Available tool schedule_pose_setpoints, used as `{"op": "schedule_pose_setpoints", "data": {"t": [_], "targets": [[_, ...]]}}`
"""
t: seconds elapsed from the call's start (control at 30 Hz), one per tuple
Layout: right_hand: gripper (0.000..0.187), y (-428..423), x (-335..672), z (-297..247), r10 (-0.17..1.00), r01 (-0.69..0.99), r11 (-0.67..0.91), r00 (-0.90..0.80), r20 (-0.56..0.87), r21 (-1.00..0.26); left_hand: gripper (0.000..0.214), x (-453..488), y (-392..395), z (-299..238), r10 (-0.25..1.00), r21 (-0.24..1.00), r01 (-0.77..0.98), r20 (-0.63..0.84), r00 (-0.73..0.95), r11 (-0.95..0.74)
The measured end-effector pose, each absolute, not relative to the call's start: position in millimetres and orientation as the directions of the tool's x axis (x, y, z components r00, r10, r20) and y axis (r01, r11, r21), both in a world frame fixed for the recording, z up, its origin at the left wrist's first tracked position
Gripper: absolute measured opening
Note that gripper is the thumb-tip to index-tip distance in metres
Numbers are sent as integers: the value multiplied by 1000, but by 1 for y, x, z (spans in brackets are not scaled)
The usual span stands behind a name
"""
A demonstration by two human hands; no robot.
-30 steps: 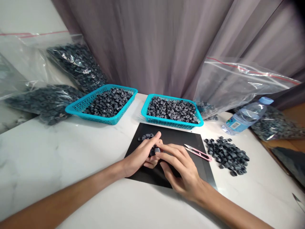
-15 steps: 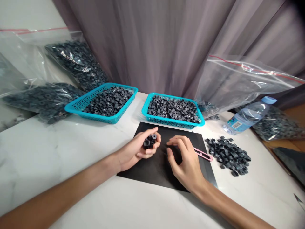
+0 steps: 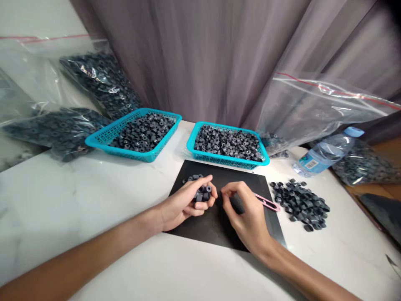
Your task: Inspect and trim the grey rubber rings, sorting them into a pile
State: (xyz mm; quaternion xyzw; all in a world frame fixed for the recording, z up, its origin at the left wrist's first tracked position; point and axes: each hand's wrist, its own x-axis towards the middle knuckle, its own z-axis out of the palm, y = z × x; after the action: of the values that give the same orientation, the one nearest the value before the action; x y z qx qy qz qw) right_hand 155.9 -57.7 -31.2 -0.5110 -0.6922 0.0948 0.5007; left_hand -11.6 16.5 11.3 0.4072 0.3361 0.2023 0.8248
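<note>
My left hand (image 3: 184, 202) is cupped over the black mat (image 3: 219, 225) and holds several small dark grey rubber rings (image 3: 203, 194) in its curled fingers. A few loose rings (image 3: 191, 178) lie on the mat just beyond it. My right hand (image 3: 246, 215) hovers beside the left one, thumb and forefinger pinched together close to the held rings; I cannot make out anything between them. Pink thread snips (image 3: 267, 202) lie on the mat, partly hidden behind my right hand.
Two teal baskets (image 3: 103, 142) (image 3: 228, 161) full of grey rings stand behind the mat. A loose pile of rings (image 3: 299, 203) lies to the right, near a lying water bottle (image 3: 327, 152). Plastic bags of rings (image 3: 62, 129) crowd the left, another bag (image 3: 313, 108) the right.
My left hand first lifted the rings, then lowered towards the mat with fingers curled tighter. My right hand drew away from the left, then pinched its fingertips together beside it.
</note>
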Motion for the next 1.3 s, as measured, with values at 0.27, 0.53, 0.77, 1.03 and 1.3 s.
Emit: {"op": "schedule_pose_setpoints", "data": {"t": [0.27, 0.53, 0.77, 1.03, 1.3], "targets": [[34, -63, 152, -30, 681, 527, 617, 15, 732, -584, 34, -7, 1, 11, 546, 755, -8, -468, 695, 656], [37, -62, 153, -32, 726, 458, 627, -48, 686, -630, 35, -6, 1, 11, 546, 747, -10, -476, 689, 665], [26, -59, 156, -32, 815, 349, 526, 55, 577, -775, 33, -5, 1, 13, 589, 776, -15, -466, 660, 630], [21, -63, 156, -30, 833, 307, 515, 39, 551, -800, 34, -4, 0, 12, 586, 776, 0, -477, 655, 631], [21, -53, 161, -32, 899, 481, 347, 73, 431, -805, 44, -7, 1, 11, 561, 772, 23, -482, 673, 635]]}}
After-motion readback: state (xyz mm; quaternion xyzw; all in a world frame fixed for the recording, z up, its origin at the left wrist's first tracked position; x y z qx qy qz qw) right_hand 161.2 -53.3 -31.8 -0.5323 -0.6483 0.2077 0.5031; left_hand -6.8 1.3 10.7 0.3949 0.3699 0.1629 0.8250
